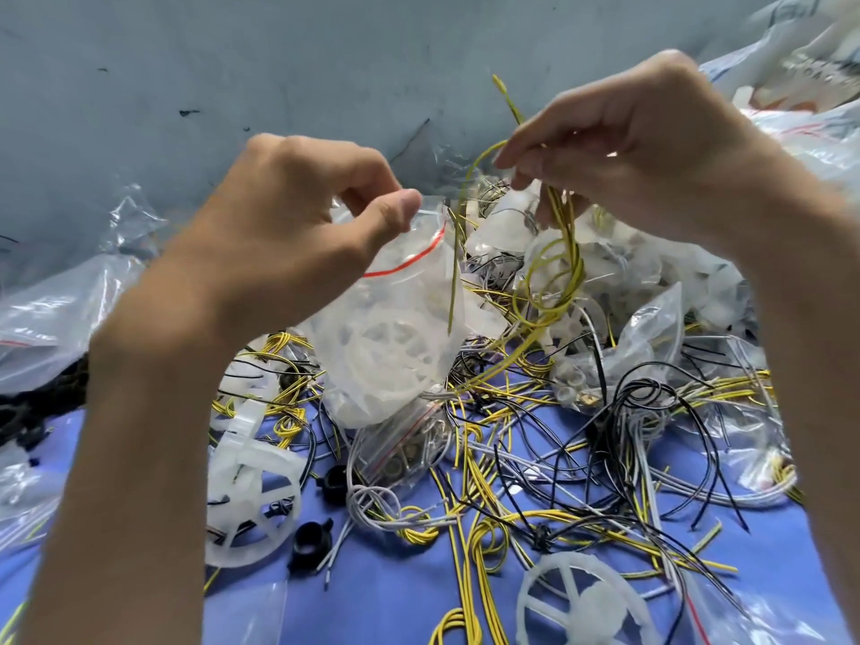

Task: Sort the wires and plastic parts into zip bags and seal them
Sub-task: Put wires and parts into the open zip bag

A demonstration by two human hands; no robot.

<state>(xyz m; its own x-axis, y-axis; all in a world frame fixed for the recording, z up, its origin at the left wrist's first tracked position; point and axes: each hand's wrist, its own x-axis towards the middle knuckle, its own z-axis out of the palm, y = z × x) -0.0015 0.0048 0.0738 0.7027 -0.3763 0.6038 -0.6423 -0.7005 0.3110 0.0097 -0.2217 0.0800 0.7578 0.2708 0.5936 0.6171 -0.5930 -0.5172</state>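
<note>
Left hand (288, 225) pinches the floppy bag (395, 328) by its rim above the pile (512, 439), right hand (642, 146) pinches the wire (576, 267) just beside it; looks light and springy, so I'd grip the coil itself.

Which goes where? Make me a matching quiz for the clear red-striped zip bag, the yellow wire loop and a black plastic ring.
1 clear red-striped zip bag
2 yellow wire loop
3 black plastic ring

A pinched by the right hand
B lying on the blue cloth
C pinched by the left hand

Pairs: 1-C, 2-A, 3-B.
</note>
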